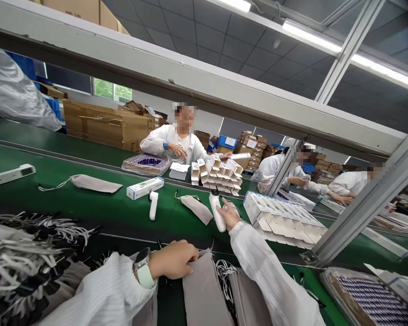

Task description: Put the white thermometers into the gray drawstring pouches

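White device (219, 218) in the right hand (230, 215), beyond and right of the left hand (174, 260), above the green belt (180, 228) by its near edge.
Right fingers grip its body, long axis pointing away, dark head farthest; left fingers curl over a grey pouch's (204, 287) far end, whether pinching I cannot tell. Rightward, cartons (282, 217) stand flaps open, contents unclear; short of the belt's near edge, a tray (342, 299) holds striped items (377, 299).

Wht slvs (263, 267), lt-grn-strap watch (145, 275)

No lettering, label or number is legible.
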Motion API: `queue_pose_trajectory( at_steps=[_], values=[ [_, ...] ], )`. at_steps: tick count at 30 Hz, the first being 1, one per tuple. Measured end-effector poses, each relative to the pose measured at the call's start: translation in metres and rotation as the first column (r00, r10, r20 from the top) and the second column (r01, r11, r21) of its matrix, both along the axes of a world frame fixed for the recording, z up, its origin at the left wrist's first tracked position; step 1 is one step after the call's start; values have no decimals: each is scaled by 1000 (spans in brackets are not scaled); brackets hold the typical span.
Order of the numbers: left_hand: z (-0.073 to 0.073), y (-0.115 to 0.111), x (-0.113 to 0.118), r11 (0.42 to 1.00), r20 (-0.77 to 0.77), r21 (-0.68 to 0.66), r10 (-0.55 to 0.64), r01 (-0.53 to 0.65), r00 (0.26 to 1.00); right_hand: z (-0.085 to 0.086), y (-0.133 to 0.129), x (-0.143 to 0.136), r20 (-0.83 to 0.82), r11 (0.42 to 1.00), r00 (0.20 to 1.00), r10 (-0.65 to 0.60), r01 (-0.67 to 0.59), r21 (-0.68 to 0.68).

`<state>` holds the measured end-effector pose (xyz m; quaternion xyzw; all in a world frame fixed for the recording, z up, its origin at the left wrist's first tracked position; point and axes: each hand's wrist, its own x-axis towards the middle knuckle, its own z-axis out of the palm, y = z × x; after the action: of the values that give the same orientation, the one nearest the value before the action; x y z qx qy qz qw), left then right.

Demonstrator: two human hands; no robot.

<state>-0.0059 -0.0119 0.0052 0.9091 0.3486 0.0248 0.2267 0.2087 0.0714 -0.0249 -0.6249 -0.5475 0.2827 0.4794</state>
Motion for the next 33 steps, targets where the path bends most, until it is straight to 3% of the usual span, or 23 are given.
queue_pose_trajectory(
  at_steps=[2, 5, 6, 8, 12, 17, 20, 23, 28, 30, 31, 33],
  values=[
    [6, -1, -2, 999, 7, -19, -26, 26, 1000, 11, -19, -6, -231, 992, 965, 122, -112, 56],
    [7, -3, 1, 999, 68, -38, -35, 38, 997, 25, -49, -18, -591, 934, 723, 358, -290, 210],
    [6, -3, 2, 998, 97, -52, -33, 38, 995, 29, -57, -22, -651, 912, 641, 408, -321, 255],
    [4, -3, 4, 996, 167, -77, -21, 34, 986, 32, -67, -28, -685, 889, 571, 453, -352, 294],
    [5, 0, 6, 996, 293, -81, -13, 38, 956, 30, -71, -31, -706, 885, 540, 458, -348, 308],
    [8, 3, 9, 998, 402, -59, -8, 35, 915, 28, -66, -25, -723, 914, 559, 405, -229, 335],
    [7, 4, 11, 999, 497, -44, 47, -28, 866, 28, -66, -24, -718, 911, 564, 408, -307, 276],
    [5, 5, 12, 991, 589, -40, 126, -126, 798, 26, -68, -23, -623, 851, 621, 476, -504, 147],
    [2, 5, 13, 992, 619, -58, 124, -112, 776, 21, -74, -27, -233, 704, 706, 669, -702, -105],
    [2, 6, 13, 988, 610, -48, 146, -148, 779, 21, -76, -29, -42, 726, 737, 675, -673, -138],
    [3, 6, 13, 983, 598, -32, 165, -182, 784, 20, -77, -29, 85, 772, 768, 635, -627, -102],
    [8, 5, 10, 957, 564, -7, 242, -289, 789, 18, -73, -23, 350, 879, 840, 415, -470, 84]
  ],
)
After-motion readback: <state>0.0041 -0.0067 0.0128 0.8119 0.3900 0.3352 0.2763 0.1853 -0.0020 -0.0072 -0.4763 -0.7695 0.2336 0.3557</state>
